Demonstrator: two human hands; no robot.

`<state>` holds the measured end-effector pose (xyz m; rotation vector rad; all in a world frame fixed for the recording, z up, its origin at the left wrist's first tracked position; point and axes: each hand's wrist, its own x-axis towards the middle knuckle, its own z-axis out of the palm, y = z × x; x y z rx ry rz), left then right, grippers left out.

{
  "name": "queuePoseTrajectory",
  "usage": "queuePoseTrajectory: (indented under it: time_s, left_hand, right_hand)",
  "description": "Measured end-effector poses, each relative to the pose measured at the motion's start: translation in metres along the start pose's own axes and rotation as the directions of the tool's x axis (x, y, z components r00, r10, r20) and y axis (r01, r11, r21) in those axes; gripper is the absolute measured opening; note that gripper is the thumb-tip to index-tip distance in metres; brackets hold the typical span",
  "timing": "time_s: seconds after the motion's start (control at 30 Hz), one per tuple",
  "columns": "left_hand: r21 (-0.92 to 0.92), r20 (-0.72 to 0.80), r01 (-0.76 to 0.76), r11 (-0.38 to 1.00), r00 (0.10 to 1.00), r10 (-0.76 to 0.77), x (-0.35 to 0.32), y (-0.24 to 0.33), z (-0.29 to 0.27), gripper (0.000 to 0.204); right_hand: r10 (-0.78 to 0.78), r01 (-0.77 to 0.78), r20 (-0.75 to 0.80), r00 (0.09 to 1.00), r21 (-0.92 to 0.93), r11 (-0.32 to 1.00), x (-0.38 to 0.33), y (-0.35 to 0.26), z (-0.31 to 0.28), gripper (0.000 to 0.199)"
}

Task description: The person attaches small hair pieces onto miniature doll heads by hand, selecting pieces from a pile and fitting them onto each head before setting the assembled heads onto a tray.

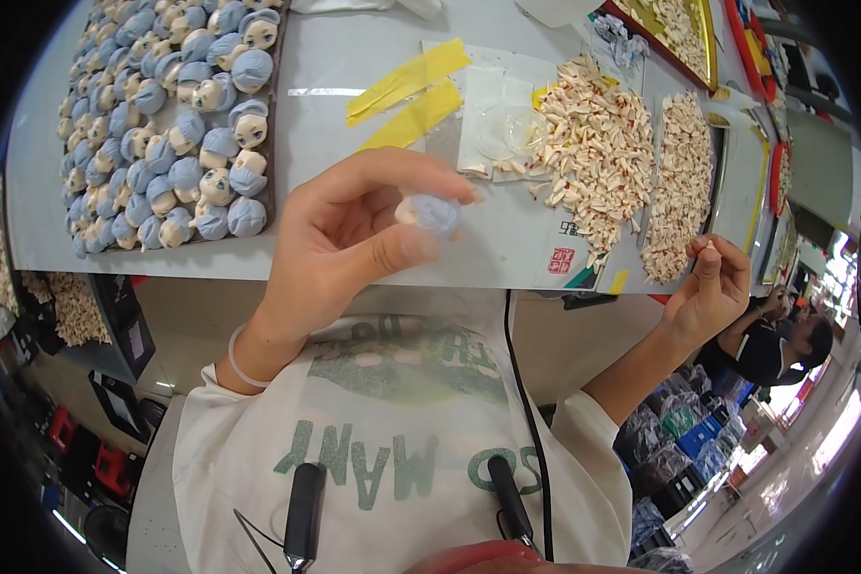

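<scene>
My left hand (320, 230) is raised over the front edge of the table, its thumb and fingers pinching a small doll head (437, 216) with light blue hair. Off to the right, my right hand (716, 289) has its fingertips closed on a tiny cream-coloured piece (709, 246). That hand is beside a long heap of small cream pieces (677, 187). A wider pile of similar pointed pieces (588, 143), some with reddish specks, lies between my hands. Many blue-haired doll heads (215, 187) stand packed together on a board (275, 134) at the left.
Yellow tape strips (407, 81) stick to the grey table (344, 43). A clear round dish (504, 131) rests on white paper near the pile. Trays with gold rims (707, 43) stand far right. Another person (784, 340) and bagged crates (684, 426) are beyond the table at right.
</scene>
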<state>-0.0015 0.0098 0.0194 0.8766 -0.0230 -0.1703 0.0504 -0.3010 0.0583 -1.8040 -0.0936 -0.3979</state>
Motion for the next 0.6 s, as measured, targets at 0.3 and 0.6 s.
queuePoseTrajectory:
  time_s: [0.3,0.6]
  left_hand:
    - [0.147,-0.128,-0.075,0.986,0.987,0.094,0.005,-0.005,0.01,0.038]
    - [0.159,0.135,-0.067,0.985,0.99,0.045,0.001,-0.005,-0.012,0.039]
  right_hand:
    - [0.026,-0.047,0.206,0.978,0.096,0.994,0.008,-0.019,0.069,0.013]
    - [-0.065,0.149,0.552,0.831,-0.11,0.983,0.029,-0.023,0.118,0.016]
